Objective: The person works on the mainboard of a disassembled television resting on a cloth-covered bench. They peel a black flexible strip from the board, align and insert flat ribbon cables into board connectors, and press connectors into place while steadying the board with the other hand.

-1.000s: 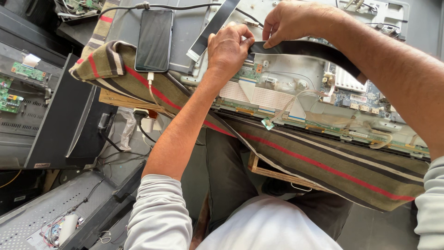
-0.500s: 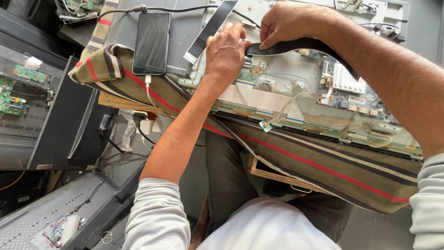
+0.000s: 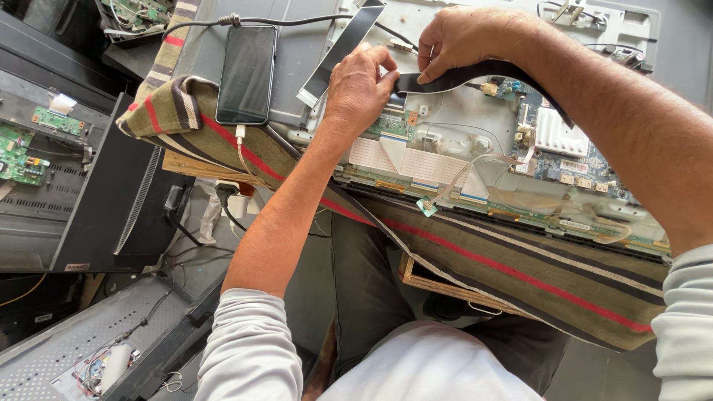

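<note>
Both hands pinch the black flat strip (image 3: 475,74) at the panel's far edge: left hand (image 3: 362,89) clamps its end, right hand (image 3: 460,41) grips just beside. Risk, as I judge it: a hard tug could tear it or snag the white ribbon cables (image 3: 416,163) nearby.

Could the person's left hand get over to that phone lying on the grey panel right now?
Probably yes. The phone lies face up on the grey panel, nothing covering it, just beside the left hand. But that hand and the right hand are both gripping the black strip.
</note>
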Demonstrator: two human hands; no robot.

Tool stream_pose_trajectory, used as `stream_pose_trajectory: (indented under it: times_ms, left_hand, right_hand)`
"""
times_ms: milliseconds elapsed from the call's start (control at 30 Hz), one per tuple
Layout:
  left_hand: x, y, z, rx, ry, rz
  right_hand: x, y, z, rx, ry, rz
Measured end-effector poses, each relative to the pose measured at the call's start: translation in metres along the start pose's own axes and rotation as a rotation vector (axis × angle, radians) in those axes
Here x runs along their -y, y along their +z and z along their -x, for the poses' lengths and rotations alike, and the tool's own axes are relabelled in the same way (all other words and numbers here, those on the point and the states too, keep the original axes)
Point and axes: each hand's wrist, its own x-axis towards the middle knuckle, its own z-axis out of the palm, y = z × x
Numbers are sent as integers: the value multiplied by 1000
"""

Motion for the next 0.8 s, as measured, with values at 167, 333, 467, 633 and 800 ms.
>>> stream_pose_trajectory:
  times_ms: [167, 333, 467, 633, 800]
  left_hand:
    - [-4, 6, 6, -99, 64, -77]
    - [-1, 9, 7, -138, 129, -82]
    - [-1, 13, 8, -135, 144, -121]
    - [1, 14, 5, -97, 155, -118]
    - [-1, 10, 0, -10, 135, -146]
  right_hand:
    - [-1, 0, -2, 21, 12, -5]
    - [-4, -4, -2, 43, -15, -14]
    - [-3, -4, 1, 44, -24, -16]
    - [-12, -12, 22, 90, 74, -137]
    - [-36, -19, 62, 87, 40, -346]
